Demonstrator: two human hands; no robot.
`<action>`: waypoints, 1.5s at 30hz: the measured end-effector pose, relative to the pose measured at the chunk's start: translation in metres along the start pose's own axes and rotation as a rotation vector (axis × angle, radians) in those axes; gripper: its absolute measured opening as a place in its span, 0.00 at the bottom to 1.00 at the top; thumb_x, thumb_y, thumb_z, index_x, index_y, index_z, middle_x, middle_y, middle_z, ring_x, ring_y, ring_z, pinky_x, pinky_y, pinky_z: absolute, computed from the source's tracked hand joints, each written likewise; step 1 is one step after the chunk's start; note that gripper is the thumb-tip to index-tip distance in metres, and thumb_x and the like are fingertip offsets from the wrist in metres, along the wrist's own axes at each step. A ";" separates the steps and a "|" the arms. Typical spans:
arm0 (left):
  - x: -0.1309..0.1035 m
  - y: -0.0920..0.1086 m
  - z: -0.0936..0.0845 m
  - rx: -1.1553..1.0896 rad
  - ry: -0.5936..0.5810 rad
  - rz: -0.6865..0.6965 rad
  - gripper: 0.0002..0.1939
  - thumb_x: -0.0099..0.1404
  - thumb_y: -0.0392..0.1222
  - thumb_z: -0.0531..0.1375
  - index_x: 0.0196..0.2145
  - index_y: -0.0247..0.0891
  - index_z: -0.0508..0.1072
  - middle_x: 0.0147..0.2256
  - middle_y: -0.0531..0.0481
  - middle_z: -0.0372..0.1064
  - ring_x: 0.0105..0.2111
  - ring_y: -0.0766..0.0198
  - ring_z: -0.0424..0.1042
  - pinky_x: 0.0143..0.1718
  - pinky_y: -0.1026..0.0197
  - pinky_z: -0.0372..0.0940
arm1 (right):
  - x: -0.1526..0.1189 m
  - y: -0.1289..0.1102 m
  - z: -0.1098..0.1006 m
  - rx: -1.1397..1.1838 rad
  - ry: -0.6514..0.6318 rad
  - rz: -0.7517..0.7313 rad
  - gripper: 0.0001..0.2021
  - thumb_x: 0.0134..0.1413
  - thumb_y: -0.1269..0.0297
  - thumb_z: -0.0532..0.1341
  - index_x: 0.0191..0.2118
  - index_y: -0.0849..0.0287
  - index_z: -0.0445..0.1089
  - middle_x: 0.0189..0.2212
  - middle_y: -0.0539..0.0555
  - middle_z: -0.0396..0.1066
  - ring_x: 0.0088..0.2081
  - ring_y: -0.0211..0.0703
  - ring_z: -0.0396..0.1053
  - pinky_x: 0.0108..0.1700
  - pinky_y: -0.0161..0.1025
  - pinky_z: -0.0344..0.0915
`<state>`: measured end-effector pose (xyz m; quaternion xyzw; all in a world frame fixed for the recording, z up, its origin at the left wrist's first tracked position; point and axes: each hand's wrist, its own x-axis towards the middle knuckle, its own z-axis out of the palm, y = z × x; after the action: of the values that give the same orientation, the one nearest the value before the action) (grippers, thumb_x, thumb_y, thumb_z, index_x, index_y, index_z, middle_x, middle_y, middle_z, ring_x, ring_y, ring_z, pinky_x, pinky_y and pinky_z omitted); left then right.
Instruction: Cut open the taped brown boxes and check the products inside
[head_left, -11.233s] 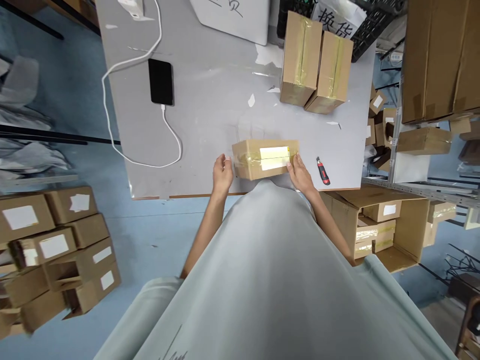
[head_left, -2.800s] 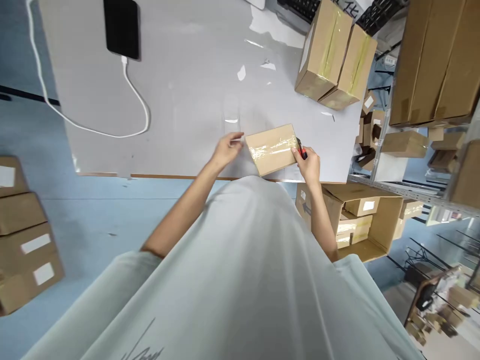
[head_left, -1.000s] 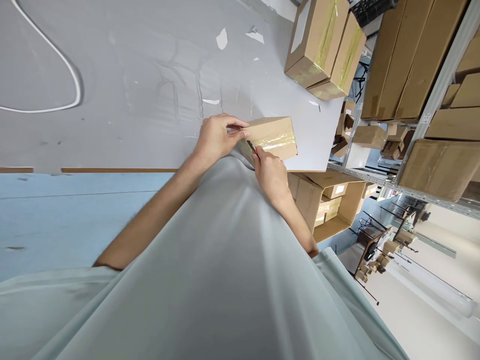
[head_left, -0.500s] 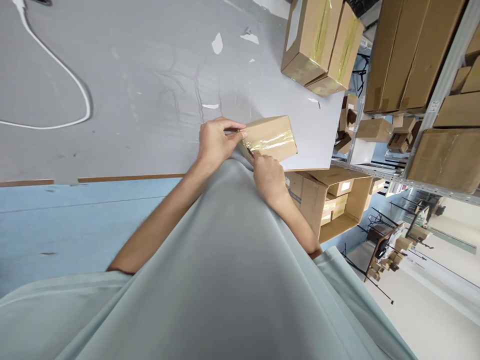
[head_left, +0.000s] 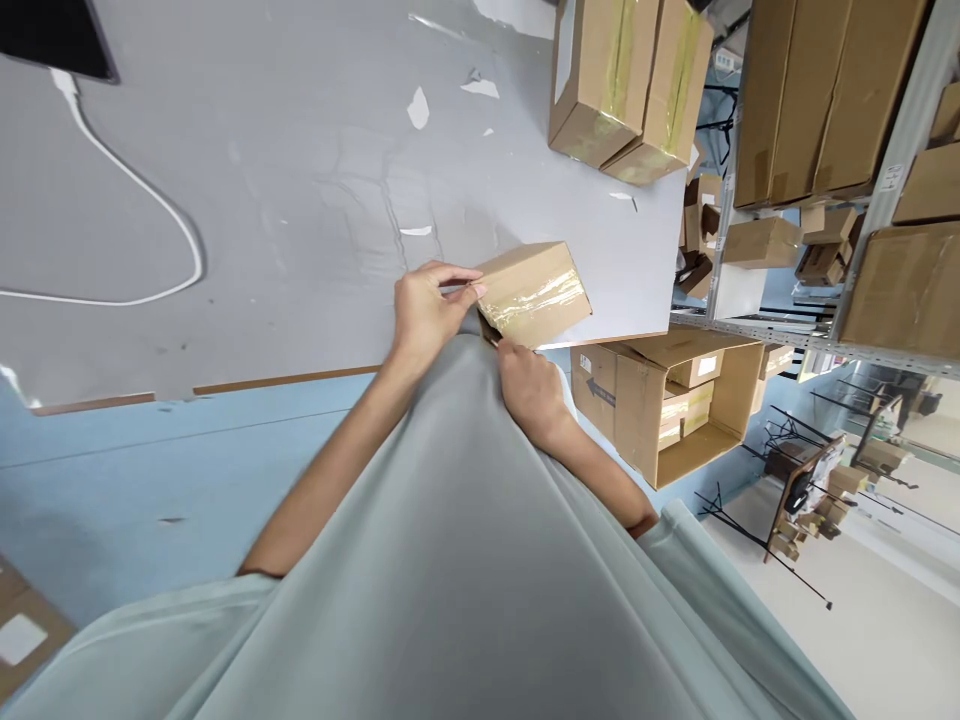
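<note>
Showing at the near edge of the table (head_left: 300, 130), right of the middle of this edge: a small carton (head_left: 529, 285), of plain brown cardboard, box-like, with straight folds. Closed along the upper face by a shiny, yellowish tape (head_left: 541, 295), quite wrinkled and full of bright reflections, going lengthwise. Opened in part at the left end, with a narrow dark gap (head_left: 488, 329) there. Pointing with this gapped end toward the left and near side of the table, and with the other end toward its right and far side. Lying, by its long axis, mostly across from left to right, with a small slant against the table edge. Cannot tell the full contact of the underside with the table.

Pinching the far left corner of the small carton between thumb and fingers, with the left hand (head_left: 426, 310), above the near edge of the table. Keeping the right hand (head_left: 534, 388) clenched near the dark gap, just at the near edge of the table; cannot tell the content of this grip.

Standing side by side at the far right of the table: two taped cartons (head_left: 600, 115). Placed at the far left of the table: a phone (head_left: 56, 35) with a white cable (head_left: 161, 197). Visible beyond the near right corner of the table, lower: a large open carton (head_left: 626, 410) with smaller boxes (head_left: 701, 372) inside
</note>
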<state>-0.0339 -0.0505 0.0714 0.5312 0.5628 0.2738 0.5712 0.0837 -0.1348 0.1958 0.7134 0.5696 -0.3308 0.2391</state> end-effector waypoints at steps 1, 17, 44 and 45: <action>0.000 -0.002 0.001 0.009 0.014 0.006 0.12 0.68 0.53 0.72 0.46 0.47 0.88 0.49 0.49 0.85 0.51 0.49 0.85 0.57 0.48 0.83 | 0.001 0.001 0.001 0.004 0.014 0.002 0.21 0.84 0.73 0.47 0.64 0.62 0.76 0.58 0.67 0.84 0.54 0.57 0.86 0.49 0.44 0.80; -0.001 0.026 0.029 0.377 0.111 0.306 0.19 0.76 0.50 0.68 0.61 0.47 0.82 0.65 0.41 0.78 0.70 0.40 0.75 0.74 0.34 0.68 | 0.002 0.132 -0.009 0.434 0.406 0.087 0.21 0.81 0.68 0.50 0.68 0.61 0.72 0.54 0.65 0.84 0.53 0.54 0.81 0.52 0.41 0.72; -0.004 0.026 0.103 0.633 -0.116 0.399 0.26 0.83 0.61 0.54 0.68 0.51 0.77 0.80 0.50 0.62 0.85 0.42 0.46 0.84 0.25 0.28 | 0.044 0.137 -0.057 0.085 0.210 0.005 0.25 0.87 0.64 0.48 0.80 0.57 0.61 0.57 0.66 0.81 0.54 0.55 0.84 0.57 0.47 0.78; -0.004 0.027 0.103 0.625 -0.116 0.391 0.26 0.83 0.60 0.54 0.69 0.51 0.76 0.80 0.51 0.62 0.85 0.42 0.45 0.84 0.26 0.26 | 0.044 0.132 -0.058 0.078 0.211 0.020 0.25 0.87 0.65 0.49 0.80 0.58 0.60 0.57 0.67 0.81 0.53 0.55 0.84 0.57 0.46 0.79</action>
<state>0.0693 -0.0779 0.0769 0.7922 0.4736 0.1620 0.3492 0.2293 -0.0958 0.1968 0.7588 0.5710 -0.2733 0.1531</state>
